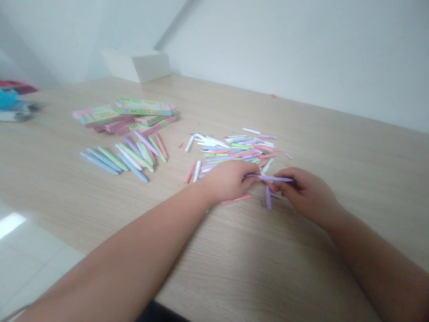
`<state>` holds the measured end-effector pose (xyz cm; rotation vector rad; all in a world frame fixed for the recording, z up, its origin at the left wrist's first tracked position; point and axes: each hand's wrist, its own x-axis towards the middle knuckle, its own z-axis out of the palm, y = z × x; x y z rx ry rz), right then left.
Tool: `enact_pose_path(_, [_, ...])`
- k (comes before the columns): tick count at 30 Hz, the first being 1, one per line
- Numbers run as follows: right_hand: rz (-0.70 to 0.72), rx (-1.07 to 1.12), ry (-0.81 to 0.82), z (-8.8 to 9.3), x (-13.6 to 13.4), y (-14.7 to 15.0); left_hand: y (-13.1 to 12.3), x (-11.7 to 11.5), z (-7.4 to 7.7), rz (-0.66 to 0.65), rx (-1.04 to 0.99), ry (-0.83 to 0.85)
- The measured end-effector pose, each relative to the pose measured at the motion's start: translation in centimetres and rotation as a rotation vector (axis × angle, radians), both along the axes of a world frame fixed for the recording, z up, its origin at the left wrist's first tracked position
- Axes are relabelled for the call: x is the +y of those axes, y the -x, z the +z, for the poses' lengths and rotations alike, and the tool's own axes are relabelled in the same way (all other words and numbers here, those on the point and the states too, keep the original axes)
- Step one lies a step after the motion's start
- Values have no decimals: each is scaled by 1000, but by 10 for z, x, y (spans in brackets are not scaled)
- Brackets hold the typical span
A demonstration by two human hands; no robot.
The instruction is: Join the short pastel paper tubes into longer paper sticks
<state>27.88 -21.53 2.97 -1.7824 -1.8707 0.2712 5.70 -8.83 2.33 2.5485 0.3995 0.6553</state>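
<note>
My left hand (231, 179) and my right hand (306, 192) are both closed around a slim purple pen (273, 178), one near each end. It lies level, just above the near edge of a pile of loose pen parts (234, 147) in white, purple, green, blue and coral. Under the pen, a small reddish piece shows between the hands; whether it is held I cannot tell. A short purple pen part (268, 198) lies below the fingers, and a coral stick (236, 199) rests beneath my left wrist. The fingertips are blurred.
Several thicker pastel pens (134, 154) lie in a loose row to the left. Behind them are stacked pink and green patterned boxes (144, 106). A white box (150, 66) stands near the wall. Blue and red items (8, 100) sit at the far left of the wooden table (301, 277).
</note>
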Motion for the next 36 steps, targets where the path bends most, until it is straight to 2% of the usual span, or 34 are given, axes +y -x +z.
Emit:
enact_pose_path(7, [3, -193, -4, 1, 0, 0, 2, -3, 1, 10, 45, 25])
enact_pose_path(11, [-11, -142, 40, -1, -1, 4, 2, -4, 1, -15, 60, 27])
enact_pose_path(14, [18, 133, 90, -5, 0, 7, 1, -2, 0, -3, 75, 6])
enact_pose_path(18, [84, 755, 158, -12, 3, 2, 1, 3, -1, 44, 74, -9])
enact_pose_path(21, [87, 1004, 276, -14, 3, -4, 3, 5, 1, 34, 66, 28])
enact_pose_path(25, [63, 1126, 397, -15, 1, -9, 5, 4, 2, -42, 62, 75])
enact_pose_path(29, [113, 1252, 512, -20, -1, -13, 6, 2, 2, -79, 63, 77])
enact_pose_path(36, [182, 1273, 566, -17, -1, -12, 6, -1, 3, -152, 63, 3])
